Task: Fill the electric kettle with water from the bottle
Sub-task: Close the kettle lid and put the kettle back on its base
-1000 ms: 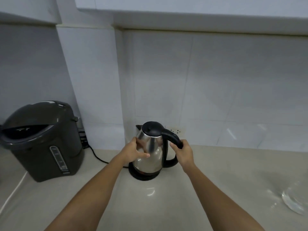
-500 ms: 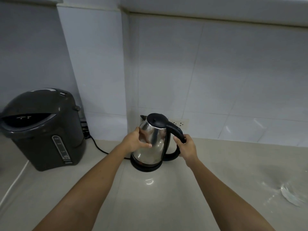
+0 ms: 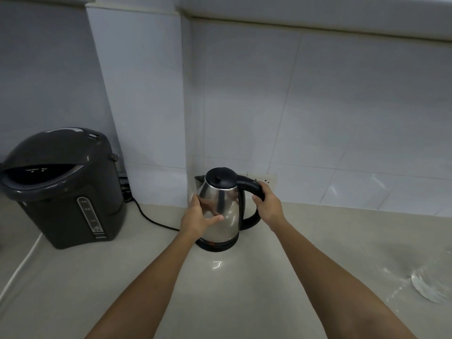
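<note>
A stainless steel electric kettle [image 3: 226, 211] with a black lid, shut, stands on its black base on the pale counter near the wall corner. My left hand [image 3: 198, 218] lies flat against the kettle's steel side, thumb across the front. My right hand [image 3: 267, 204] is wrapped around the black handle [image 3: 252, 185] at its top. At the right edge lies a clear plastic bottle [image 3: 428, 285], only partly in view.
A dark grey thermo pot [image 3: 63, 187] stands at the left, with a black cable [image 3: 151, 220] running behind it along the counter toward the kettle. A white wall socket [image 3: 266, 179] sits just behind the kettle's handle. A white cord [image 3: 22, 267] trails at far left.
Both hands keep their hold on the kettle. The view has shifted, so the kettle sits a little lower and nearer the middle of the frame.
</note>
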A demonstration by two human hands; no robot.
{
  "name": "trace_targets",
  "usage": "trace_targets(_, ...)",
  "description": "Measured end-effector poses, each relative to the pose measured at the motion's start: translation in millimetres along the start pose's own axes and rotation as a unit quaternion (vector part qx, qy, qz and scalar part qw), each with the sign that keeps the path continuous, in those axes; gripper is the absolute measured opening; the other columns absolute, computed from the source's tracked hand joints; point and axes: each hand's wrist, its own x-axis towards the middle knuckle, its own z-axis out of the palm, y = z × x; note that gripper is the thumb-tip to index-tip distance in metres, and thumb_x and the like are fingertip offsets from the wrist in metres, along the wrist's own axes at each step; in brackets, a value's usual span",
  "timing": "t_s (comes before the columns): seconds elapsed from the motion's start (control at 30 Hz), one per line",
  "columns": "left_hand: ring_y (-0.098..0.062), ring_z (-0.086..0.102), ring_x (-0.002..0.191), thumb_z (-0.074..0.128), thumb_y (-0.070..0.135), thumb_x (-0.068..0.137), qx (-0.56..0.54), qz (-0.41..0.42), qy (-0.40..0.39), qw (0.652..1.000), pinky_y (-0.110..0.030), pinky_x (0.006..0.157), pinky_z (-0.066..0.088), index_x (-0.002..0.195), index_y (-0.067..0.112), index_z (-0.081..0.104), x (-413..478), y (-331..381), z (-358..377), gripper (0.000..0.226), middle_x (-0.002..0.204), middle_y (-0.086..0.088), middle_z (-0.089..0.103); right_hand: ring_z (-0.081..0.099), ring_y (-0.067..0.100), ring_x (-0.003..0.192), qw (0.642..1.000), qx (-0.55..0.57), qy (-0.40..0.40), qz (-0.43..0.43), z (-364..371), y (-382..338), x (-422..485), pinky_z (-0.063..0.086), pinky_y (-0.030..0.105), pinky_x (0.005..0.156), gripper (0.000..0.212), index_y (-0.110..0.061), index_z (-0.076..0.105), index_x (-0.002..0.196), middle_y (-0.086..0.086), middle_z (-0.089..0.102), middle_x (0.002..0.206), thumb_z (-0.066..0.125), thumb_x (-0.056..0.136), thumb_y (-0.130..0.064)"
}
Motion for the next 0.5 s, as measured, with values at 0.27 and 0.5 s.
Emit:
trace_targets(0.27,-0.023,0.054,0.124,0.084,0.046,0.066,0.008,-0.009,-0.012,1.000,-0.041,0.103,0.047,0.142,0.017,0.028,-0.5,-3.6,2.9,0.099,0.133,-0.001,0.056,0.058,0.025,0.112,0.998,0.002,0.049,-0.046,-1.2,8.4,-19.6,0.044,0.033,0.096,0.061,-0.031,0.031,0.146,0.007,0.060,0.123,0.050,0.093,-0.008)
trace_targets(0.5,-0.024,0.054,0.126,0.084,0.049,0.066,0.018,-0.017,-0.013,1.000,-0.042,0.103,0.047,0.144,0.016,0.025,0.7,-5.1,3.2,0.103,0.136,-0.002,0.055,0.056,0.025,0.111,0.996,-0.039,0.039,-0.067,-1.5,3.2,-20.0,0.042,0.028,0.093,0.058,-0.029,0.037,0.142,0.008,0.057,0.124,0.051,0.090,-0.007)
